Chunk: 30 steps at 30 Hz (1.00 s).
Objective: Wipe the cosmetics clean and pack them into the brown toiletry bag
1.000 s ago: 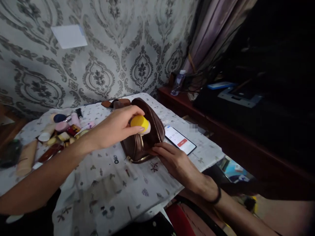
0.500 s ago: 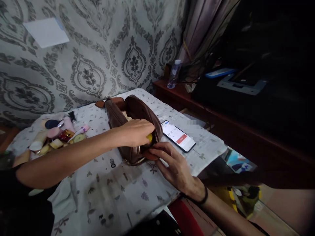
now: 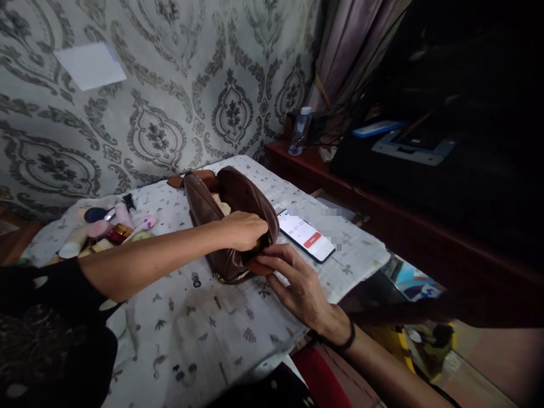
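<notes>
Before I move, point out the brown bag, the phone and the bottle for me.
Brown bag [image 3: 201, 198], head view: leather side left of the opening.
Phone [image 3: 304, 234], head view: middle of the lit screen.
Bottle [image 3: 299, 136], head view: body, below the cap.

A home room (patterned wallpaper [image 3: 157, 136], curtain [image 3: 344, 51]).

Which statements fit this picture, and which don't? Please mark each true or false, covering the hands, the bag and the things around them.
1. The left hand reaches into the open brown bag. True.
2. The phone lies face down. False: its lit screen faces up.
3. The right hand holds a tan tab at the bag's near end. True.
4. The clear bottle lies on its side. False: it stands upright.
5. The right wrist is bare. False: a dark band circles it.
</notes>
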Available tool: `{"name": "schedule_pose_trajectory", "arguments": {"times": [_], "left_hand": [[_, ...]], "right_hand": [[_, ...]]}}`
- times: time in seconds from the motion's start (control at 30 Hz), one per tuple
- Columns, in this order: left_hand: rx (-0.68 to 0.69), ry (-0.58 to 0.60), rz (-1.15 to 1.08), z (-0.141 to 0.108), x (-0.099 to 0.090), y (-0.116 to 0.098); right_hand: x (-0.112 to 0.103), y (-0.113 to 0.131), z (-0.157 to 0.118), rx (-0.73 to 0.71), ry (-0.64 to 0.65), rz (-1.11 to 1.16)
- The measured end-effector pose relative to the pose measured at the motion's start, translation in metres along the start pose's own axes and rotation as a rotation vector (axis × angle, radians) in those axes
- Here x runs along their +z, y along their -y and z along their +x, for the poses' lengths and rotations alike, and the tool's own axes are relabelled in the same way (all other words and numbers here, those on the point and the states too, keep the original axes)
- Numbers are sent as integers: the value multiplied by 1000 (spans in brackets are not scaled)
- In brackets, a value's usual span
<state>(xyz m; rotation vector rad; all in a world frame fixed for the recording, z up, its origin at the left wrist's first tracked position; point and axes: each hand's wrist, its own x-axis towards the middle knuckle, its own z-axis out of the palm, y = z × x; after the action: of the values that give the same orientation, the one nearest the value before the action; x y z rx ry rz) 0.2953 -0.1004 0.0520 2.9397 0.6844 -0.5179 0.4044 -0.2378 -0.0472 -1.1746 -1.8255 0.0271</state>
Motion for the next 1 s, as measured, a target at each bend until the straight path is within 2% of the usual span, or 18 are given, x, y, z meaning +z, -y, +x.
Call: {"name": "schedule_pose_trajectory", "arguments": {"times": [0.13, 0.23, 0.3, 0.4, 0.5, 0.63, 0.8, 0.9, 1.0], "left_hand": [[-7, 11, 34, -1, -4, -5], [-5, 76, 77, -8, -16, -6], [6, 63, 83, -17, -28, -1], [-9, -105, 9, -40, -42, 15], [-49, -343, -108, -69, -43, 30], [-129, -581, -287, -107, -22, 38], [-205, -715, -343, -141, 25, 43], [-239, -722, -351, -158, 50, 46], [-254, -714, -373, -172, 74, 47]], "right_hand": [[-1, -1, -1, -12, 7, 10], [-2, 0, 0, -21, 12, 18], [-3, 0, 0, -31, 17, 25], [-5, 2, 1, -30, 21, 36], [-7, 2, 2, -10, 25, 37], [-9, 3, 6, -2, 22, 7], [-23, 12, 26, 19, -43, -14], [-34, 22, 57, -12, 77, -42], [-31, 25, 98, -75, 328, -149]]}}
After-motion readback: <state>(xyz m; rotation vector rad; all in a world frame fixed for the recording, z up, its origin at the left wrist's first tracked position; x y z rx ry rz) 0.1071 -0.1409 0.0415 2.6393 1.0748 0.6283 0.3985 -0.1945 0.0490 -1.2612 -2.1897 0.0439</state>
